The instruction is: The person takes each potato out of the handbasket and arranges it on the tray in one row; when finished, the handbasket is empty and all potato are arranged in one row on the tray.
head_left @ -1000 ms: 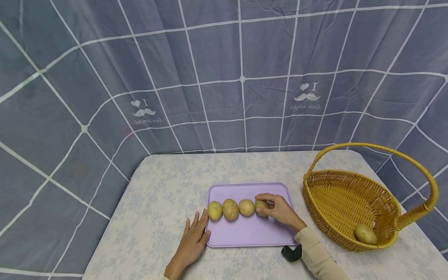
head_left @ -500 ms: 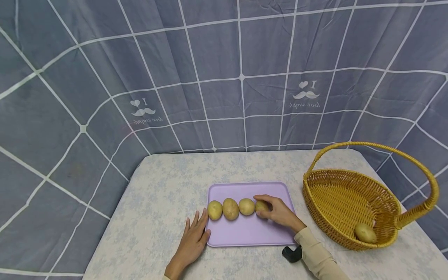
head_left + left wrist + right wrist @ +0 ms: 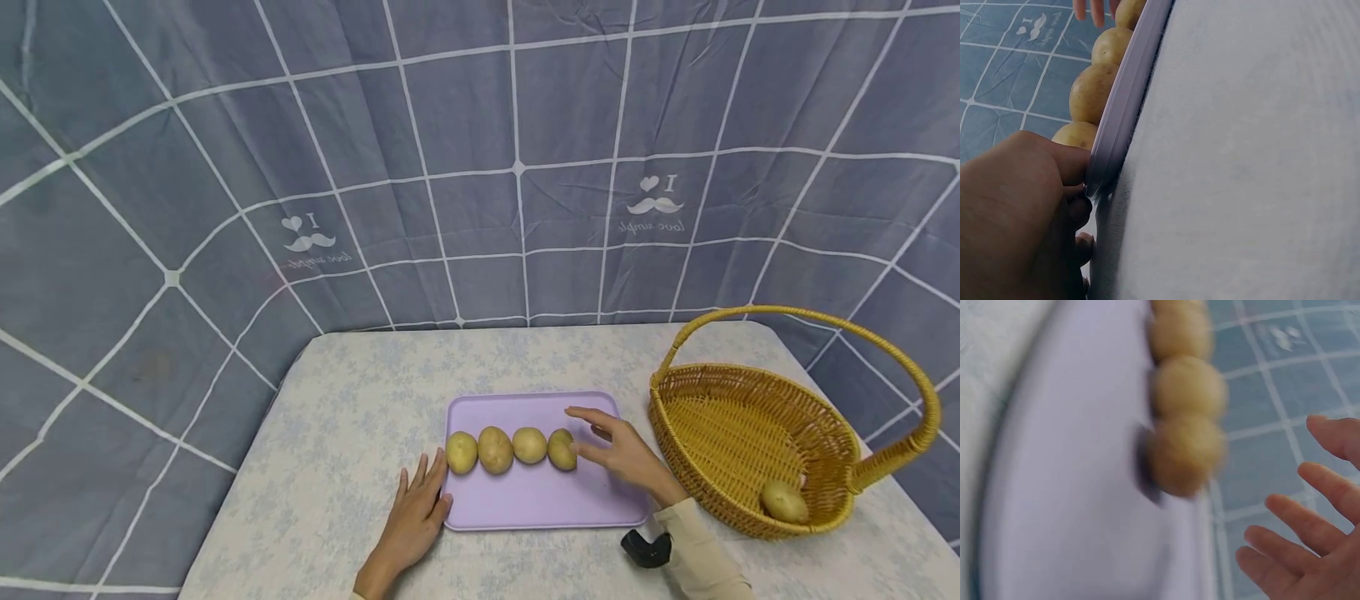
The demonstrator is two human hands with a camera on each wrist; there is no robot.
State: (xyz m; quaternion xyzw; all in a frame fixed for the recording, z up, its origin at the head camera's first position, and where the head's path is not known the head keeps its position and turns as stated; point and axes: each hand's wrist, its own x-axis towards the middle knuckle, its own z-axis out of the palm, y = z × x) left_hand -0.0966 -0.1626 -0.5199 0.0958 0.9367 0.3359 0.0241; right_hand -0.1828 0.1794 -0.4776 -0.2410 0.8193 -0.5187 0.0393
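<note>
Several potatoes stand in a row across a lilac tray (image 3: 525,508). My left hand (image 3: 408,517) lies beside the tray's left edge, fingers spread, with the thumb against the rim in the left wrist view. Closest to it is the leftmost potato (image 3: 461,452); a larger potato (image 3: 495,450) and a rounder potato (image 3: 529,445) follow. Just right of the rightmost potato (image 3: 561,450), my right hand (image 3: 626,454) hovers over the tray with fingers extended and nothing in it. The right wrist view shows a gap between its fingers (image 3: 1304,522) and that potato.
At the right a wicker basket (image 3: 720,442) with a tall arched handle holds a potato (image 3: 784,502) and a small pinkish thing partly behind it. A black curved object (image 3: 645,550) sits by the right sleeve. A patterned cloth covers the table (image 3: 360,392); a grey-blue curtain (image 3: 480,208) hangs behind.
My right hand has let go of the rightmost potato and drawn back to the right, its fingers opening. The potato stays at the end of the row. The left hand keeps its place.
</note>
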